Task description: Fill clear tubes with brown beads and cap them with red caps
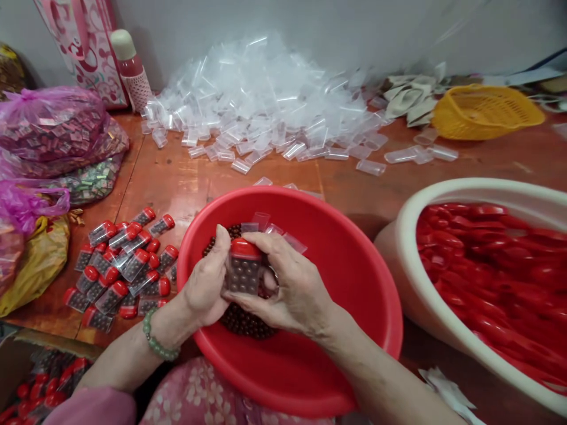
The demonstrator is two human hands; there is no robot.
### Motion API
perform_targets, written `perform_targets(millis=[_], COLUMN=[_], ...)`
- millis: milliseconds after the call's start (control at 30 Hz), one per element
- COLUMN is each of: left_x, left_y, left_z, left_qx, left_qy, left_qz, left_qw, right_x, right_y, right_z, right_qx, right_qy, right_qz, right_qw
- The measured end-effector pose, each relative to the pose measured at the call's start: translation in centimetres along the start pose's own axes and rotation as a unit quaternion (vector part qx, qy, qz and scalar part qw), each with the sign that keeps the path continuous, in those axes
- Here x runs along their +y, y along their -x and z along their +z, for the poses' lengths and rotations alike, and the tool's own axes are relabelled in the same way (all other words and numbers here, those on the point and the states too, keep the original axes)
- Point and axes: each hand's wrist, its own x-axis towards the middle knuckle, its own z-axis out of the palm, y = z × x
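Between my two hands is a clear packet with a red cap (244,249), filled with small dark balls. My left hand (207,283) grips its left side, the thumb upright along the edge. From the right, my right hand (290,283) holds it with the fingers at the cap and the thumb low. Both are over a red basin (349,277), in which dark brown balls (248,324) and a few clear sleeves (295,242) lie. Left of the basin is a pile of filled, red-capped packets (133,260).
Clear plastic sleeves (266,100) are heaped against the wall. A white tub (410,260) of red caps stands at right, a yellow basket (482,115) behind it. Plastic bags (53,130), a bottle (132,71) and a box of packets (44,383) are at left.
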Motion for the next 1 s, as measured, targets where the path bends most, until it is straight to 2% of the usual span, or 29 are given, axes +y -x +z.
perform_targets(millis=[167,400,500,567,633,733,867,933,1000], left_x=[0.4,-0.6,-1.1,-1.6,-1.9,-1.9,0.2,1.5,2.3], left_y=[-0.8,-0.9,-0.5,-0.4,-0.6,-1.0,0.2,1.4,2.2], left_z=[0.1,1.0,1.0,0.9,0.6,0.4,0.5,0.6,0.4], left_qx=[0.003,0.068,0.125,0.183,0.218,0.189,0.088,0.033,0.008], left_qy=[0.04,0.045,0.013,-0.012,-0.024,-0.011,-0.007,-0.023,-0.035], left_qz=[-0.062,-0.042,0.012,0.065,0.091,0.075,0.038,0.069,0.134], left_qw=[0.997,0.996,0.992,0.981,0.971,0.979,0.995,0.997,0.99], right_x=[0.5,0.4,0.1,0.0,0.1,0.4,0.3,0.0,-0.2], right_y=[0.2,0.5,0.6,0.6,0.6,0.4,-0.5,-0.9,-1.2], right_z=[0.1,-0.1,-0.3,-0.2,0.0,0.3,-0.5,-1.4,-2.2], right_qx=[-0.023,-0.025,-0.016,-0.014,-0.011,-0.024,-0.086,-0.109,-0.101], right_qy=[0.003,0.014,0.021,0.023,0.026,0.014,-0.04,-0.072,-0.103], right_qz=[0.008,0.001,-0.023,-0.041,-0.054,-0.049,-0.018,-0.001,0.023], right_qw=[1.0,1.0,0.999,0.999,0.998,0.998,0.995,0.991,0.989])
